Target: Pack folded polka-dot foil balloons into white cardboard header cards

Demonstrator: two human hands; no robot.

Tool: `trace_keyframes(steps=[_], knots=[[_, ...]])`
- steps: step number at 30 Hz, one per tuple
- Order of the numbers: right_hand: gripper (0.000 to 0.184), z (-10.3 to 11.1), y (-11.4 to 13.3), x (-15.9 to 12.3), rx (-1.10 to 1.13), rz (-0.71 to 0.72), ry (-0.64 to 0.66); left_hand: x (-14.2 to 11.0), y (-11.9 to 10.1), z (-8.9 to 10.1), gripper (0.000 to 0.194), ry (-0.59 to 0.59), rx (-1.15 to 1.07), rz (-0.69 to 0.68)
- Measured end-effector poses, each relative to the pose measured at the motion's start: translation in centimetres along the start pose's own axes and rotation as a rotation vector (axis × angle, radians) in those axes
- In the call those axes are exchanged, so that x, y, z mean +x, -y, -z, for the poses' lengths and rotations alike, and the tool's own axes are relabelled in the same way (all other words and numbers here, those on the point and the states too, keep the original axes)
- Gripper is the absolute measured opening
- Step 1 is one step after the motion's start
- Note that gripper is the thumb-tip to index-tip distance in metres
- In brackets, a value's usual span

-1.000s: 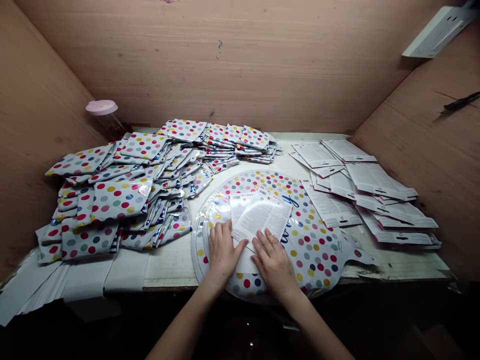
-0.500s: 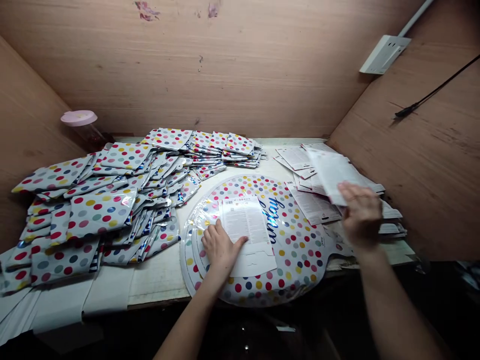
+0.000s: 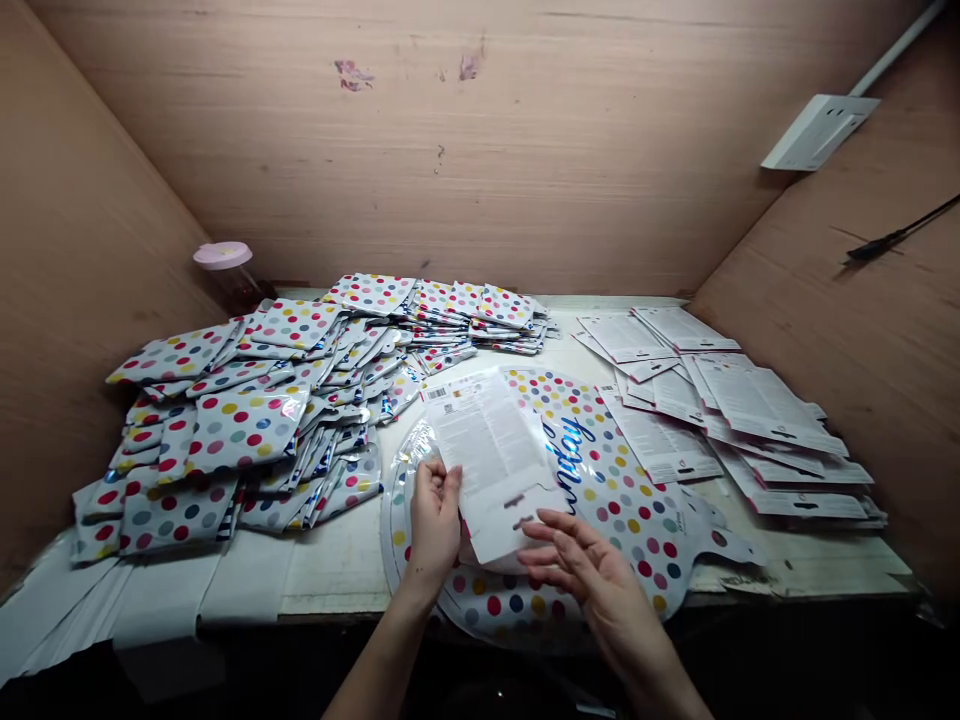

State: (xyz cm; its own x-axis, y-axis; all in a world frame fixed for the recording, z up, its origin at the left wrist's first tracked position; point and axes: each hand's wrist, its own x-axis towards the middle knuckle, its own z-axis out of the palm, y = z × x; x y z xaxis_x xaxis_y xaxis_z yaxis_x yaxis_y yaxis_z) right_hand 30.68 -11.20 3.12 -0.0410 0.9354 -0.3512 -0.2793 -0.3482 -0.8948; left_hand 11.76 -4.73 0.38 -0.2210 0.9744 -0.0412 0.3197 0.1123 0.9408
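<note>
Since the earlier view, the right hand has returned from the stacked cards, and the card now tilts above the foil balloon. The left fingers appear clamped on its edge, though the view is poor; the right fingers stand apart beside it. A slack grip could drop the card.

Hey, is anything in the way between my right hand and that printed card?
Nothing visible is. Your right hand is open just off the card's lower right edge, with only the foil balloon lying beneath the gap. Your left hand is on the card's other side.
</note>
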Motion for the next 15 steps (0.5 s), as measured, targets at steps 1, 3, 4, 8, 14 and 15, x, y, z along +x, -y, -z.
trace_keyframes(steps=[1,3,4,8,14,15], knots=[[0.046,-1.2,-0.7,-0.1,0.155,-0.026,-0.014,-0.5,0.0,0.1,0.025,0.029,-0.06,-0.01],[0.044,-2.1,-1.9,0.3,0.338,-0.027,-0.089,-1.7,0.0,0.4,0.027,0.129,-0.209,-0.013],[0.04,-2.1,-2.3,0.7,0.378,-0.035,-0.116,-2.2,0.1,0.5,0.029,0.178,-0.279,-0.009],[0.024,-1.7,-3.0,1.7,0.398,-0.071,-0.192,-4.2,0.8,0.9,0.027,0.216,-0.286,0.025],[0.033,-2.4,-2.0,0.6,0.392,-0.091,-0.116,-5.8,0.8,2.2,0.023,0.311,-0.248,0.033],[0.03,-2.5,-1.9,0.4,0.41,-0.1,-0.128,-5.7,0.8,2.7,0.027,0.37,-0.343,0.044]])
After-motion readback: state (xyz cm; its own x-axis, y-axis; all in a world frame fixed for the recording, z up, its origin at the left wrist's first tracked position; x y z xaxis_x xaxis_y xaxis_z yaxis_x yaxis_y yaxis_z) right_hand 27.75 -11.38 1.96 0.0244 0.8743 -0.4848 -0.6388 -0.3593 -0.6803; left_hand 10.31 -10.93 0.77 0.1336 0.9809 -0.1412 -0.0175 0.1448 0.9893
